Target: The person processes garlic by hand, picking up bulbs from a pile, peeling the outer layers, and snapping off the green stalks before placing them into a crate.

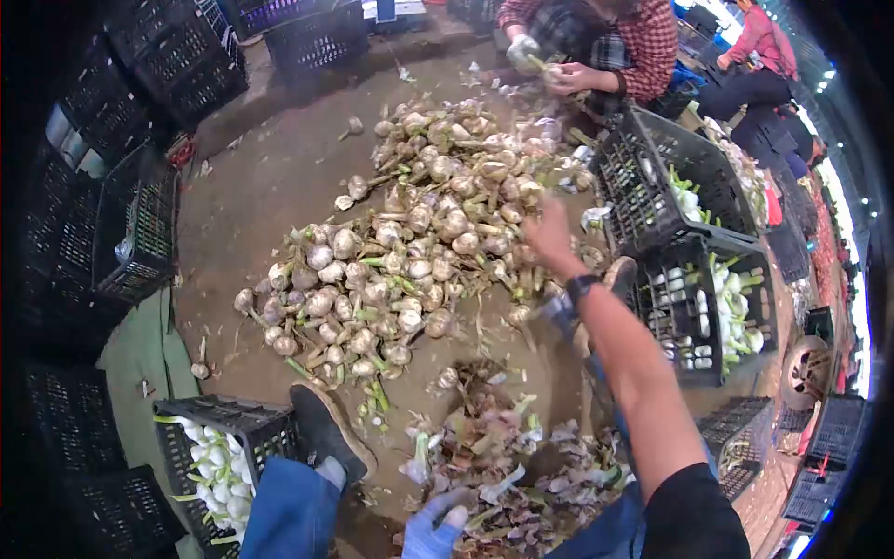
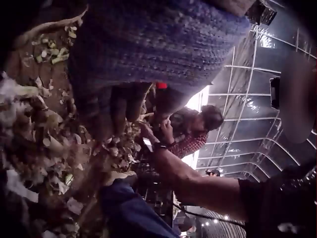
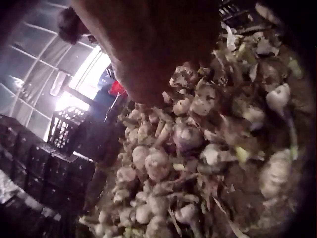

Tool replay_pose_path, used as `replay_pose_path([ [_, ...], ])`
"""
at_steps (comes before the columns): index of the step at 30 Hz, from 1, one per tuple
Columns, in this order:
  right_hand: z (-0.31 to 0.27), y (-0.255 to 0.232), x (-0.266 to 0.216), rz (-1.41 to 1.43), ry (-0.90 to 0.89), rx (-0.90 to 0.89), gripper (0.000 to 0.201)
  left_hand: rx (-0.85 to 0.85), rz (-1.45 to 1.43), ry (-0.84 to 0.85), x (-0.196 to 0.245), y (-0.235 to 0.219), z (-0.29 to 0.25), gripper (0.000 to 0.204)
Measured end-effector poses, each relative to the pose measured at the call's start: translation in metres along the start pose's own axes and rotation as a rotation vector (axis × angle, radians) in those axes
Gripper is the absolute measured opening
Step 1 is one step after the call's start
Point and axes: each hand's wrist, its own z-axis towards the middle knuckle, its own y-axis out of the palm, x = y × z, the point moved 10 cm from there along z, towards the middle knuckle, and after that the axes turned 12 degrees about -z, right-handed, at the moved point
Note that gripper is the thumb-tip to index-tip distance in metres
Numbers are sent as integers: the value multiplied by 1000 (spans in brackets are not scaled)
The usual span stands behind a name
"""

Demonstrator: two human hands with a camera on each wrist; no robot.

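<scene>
Garlic heap: many round bulbs piled loosely, off-white to tan with earthy smears, some tinged purple; pale stems and green stubs poke out, and a few bulbs lie loose around its edges.
Right grip: a bare hand over the heap's right side; its fingers blur, so whether they are apart or clamped on a bulb I cannot tell.
Left grip: in a blue-violet glove, well apart from the heap on its near side; whether it holds anything is unclear.
Peelings: purplish, papery skins and leaf scraps strewn on the heap's near side, right beside the left grip.
Floor: brown, earthy-looking, bare left of the heap.
Near-left crate: black mesh, with clean white bulbs and green stems, beyond a dark shoe from the heap.
Right-hand crates: two black ones right of the heap, white bulbs in both.
Stacked crates: black, well left of the heap.
Person in red check: beyond the heap, hands on a stem.
Roof: arched pale ribs high above the heap.
</scene>
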Motion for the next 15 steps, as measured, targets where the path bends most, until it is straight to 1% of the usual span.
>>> replay_pose_path([
  [1, 29, 5, 5, 67, 13, -59, 70, 9, -3, -5, -6, -5, 8, 37],
  [2, 41, -6, 4, -6, 129, -106, 70, 66, -19, -76, -26, -18, 11, 36],
  [3, 60, 4, 10, -38, 7, -86, 68, 118, -36, -143, -42, -28, 14, 36],
  [4, 78, 37, 31, -31, -54, -151, 65, 130, -16, -144, -44, -29, 18, 34],
  [5, 87, 68, 42, -23, -116, -220, 63, 150, 66, -58, -42, -31, 21, 33],
  [6, 85, 74, 40, -21, -117, -231, 63, 146, 75, -55, -35, -28, 23, 33],
  [7, 78, 66, 38, 25, -94, -163, 61, 146, 83, -57, -30, -26, 22, 32],
  [8, 67, 58, 33, 72, -70, -97, 58, 160, 78, -72, -35, -28, 21, 32],
  [9, 56, 54, 29, 67, -56, -75, 57, 171, 66, 2, -33, -28, 21, 31],
  [10, 44, 52, 25, 39, -95, -62, 57, 170, 56, 85, -24, -26, 20, 30],
  [11, 31, 43, 23, 7, -133, -39, 57, 161, 52, 94, -19, -22, 17, 30],
  [12, 9, 28, 13, 9, -147, -26, 60, 134, -14, 81, -11, -13, 14, 29],
  [13, -7, 23, 13, 26, -89, -90, 62, 109, -77, 68, -8, -6, 6, 28],
  [15, -43, -10, -2, 20, -135, -19, 57, 90, -48, 131, -19, -7, 7, 29],
])
